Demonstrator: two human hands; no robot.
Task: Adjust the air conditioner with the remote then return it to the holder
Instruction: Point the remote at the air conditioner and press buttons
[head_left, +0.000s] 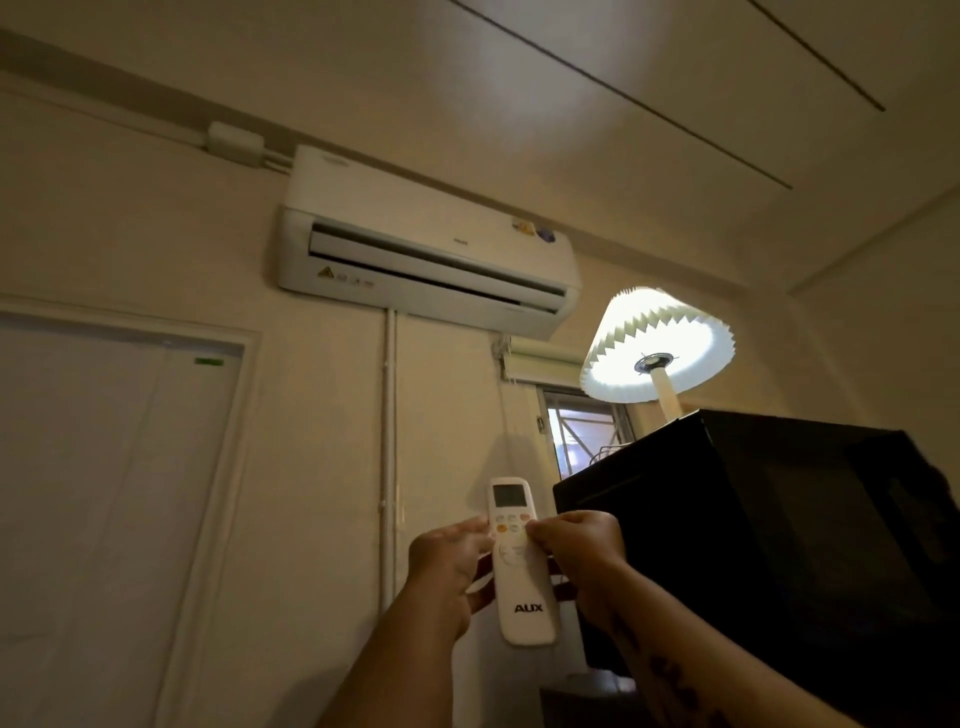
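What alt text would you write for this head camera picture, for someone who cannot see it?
Two bare hands, left hand and right hand, hold a white AUX remote upright, aimed up at a white wall-mounted air conditioner. To the right, a lit pleated lamp stands on a black cabinet beside a small window.

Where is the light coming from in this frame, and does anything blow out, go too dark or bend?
Head view: the lit lamp is the main source and its shade blows out; the black cabinet beside it shows almost no detail; the remote, held by both hands, stays readable; wide-angle distortion tilts the air conditioner and ceiling lines.
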